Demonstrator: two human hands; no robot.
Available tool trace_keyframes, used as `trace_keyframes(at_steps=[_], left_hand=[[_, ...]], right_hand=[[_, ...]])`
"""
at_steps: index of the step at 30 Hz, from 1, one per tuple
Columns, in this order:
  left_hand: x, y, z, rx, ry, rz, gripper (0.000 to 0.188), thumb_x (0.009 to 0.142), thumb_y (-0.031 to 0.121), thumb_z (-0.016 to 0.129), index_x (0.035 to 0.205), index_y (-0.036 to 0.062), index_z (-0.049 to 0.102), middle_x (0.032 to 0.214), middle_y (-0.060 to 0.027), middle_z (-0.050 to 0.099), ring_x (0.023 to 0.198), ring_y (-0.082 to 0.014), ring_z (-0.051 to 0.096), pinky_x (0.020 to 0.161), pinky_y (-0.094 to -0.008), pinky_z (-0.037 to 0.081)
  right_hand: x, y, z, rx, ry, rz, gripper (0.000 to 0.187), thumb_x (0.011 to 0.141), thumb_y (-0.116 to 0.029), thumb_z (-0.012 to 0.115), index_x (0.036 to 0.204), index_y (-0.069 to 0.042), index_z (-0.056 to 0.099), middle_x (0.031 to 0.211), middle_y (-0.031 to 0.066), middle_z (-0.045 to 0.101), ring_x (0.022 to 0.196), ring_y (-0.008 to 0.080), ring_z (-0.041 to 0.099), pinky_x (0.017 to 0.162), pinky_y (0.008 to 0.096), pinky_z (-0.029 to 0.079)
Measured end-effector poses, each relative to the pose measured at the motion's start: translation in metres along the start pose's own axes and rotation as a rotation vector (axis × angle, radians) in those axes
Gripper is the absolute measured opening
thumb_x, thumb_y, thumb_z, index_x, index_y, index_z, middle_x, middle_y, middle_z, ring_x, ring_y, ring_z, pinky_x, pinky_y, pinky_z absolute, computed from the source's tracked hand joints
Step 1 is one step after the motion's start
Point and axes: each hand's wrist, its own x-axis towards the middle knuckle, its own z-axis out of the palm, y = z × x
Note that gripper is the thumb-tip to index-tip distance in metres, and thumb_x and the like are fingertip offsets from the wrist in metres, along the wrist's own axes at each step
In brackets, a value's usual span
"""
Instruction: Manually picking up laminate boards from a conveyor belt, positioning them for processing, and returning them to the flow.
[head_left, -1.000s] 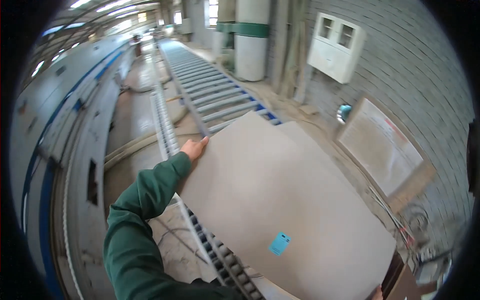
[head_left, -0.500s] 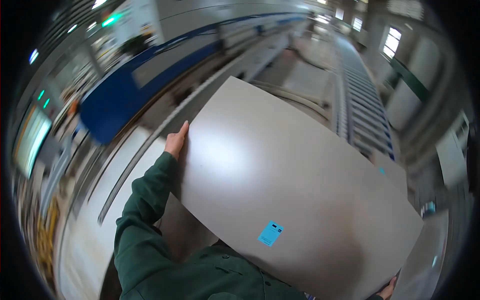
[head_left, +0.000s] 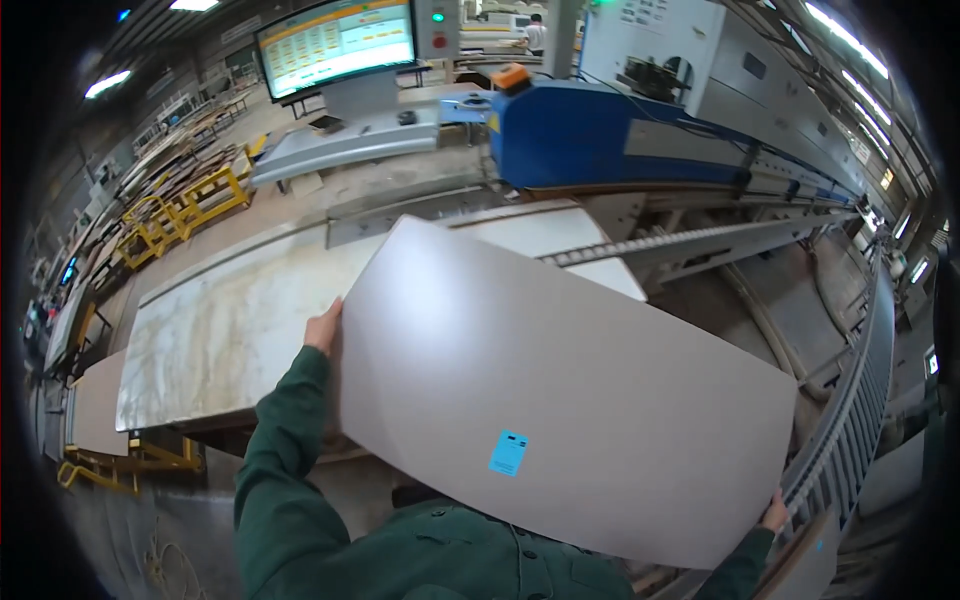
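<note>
Just past the grey panel (head_left: 575, 390), clamped between left hand (head_left: 322, 327) and right hand (head_left: 776, 513), lie a stained worktable (head_left: 225, 340) and roller conveyor (head_left: 852, 420).

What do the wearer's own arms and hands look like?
Left sleeve and right sleeve: long, dark green, plain cloth, reaching about the wrist; the left one is visibly creased. Left hand and right hand: bare, no gloves. No cables or markings visible on either.

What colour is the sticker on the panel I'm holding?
Bright blue, with small dark markings: the sticker shows best in the head view.
</note>
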Motion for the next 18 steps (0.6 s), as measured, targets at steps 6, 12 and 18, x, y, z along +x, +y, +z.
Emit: trace_keyframes(at_steps=[6, 12, 18], left_hand=[[0.098, -0.123, -0.223, -0.001, 0.245, -0.092, 0.057, 0.068, 0.041, 0.058, 0.089, -0.0116, 0.053, 0.085, -0.0141, 0.056, 0.074, -0.0195, 0.050, 0.065, -0.0303, 0.040], [0.123, -0.156, -0.341, -0.304, 0.356, -0.281, 0.053, 0.067, 0.037, 0.061, 0.090, -0.0095, 0.053, 0.085, -0.0127, 0.055, 0.071, -0.0185, 0.050, 0.065, -0.0295, 0.041], [0.160, -0.196, -0.379, -0.312, 0.517, -0.316, 0.052, 0.066, 0.036, 0.063, 0.089, -0.0095, 0.053, 0.087, -0.0124, 0.054, 0.075, -0.0210, 0.049, 0.067, -0.0314, 0.040]], right_hand=[[-0.102, -0.018, 0.248, -0.733, -0.231, -0.277, 0.040, 0.072, -0.034, 0.051, 0.075, 0.006, 0.055, 0.078, 0.0200, 0.056, 0.072, 0.0283, 0.051, 0.066, 0.0372, 0.038], [-0.193, -0.042, 0.467, -0.882, -0.489, -0.721, 0.027, 0.077, -0.025, 0.040, 0.077, -0.002, 0.055, 0.070, 0.0198, 0.055, 0.069, 0.0381, 0.051, 0.065, 0.0425, 0.040], [-0.229, -0.054, 0.650, -0.551, -0.635, -0.492, 0.039, 0.067, -0.029, 0.057, 0.071, 0.010, 0.053, 0.066, 0.0205, 0.056, 0.062, 0.0301, 0.054, 0.060, 0.0378, 0.041]])
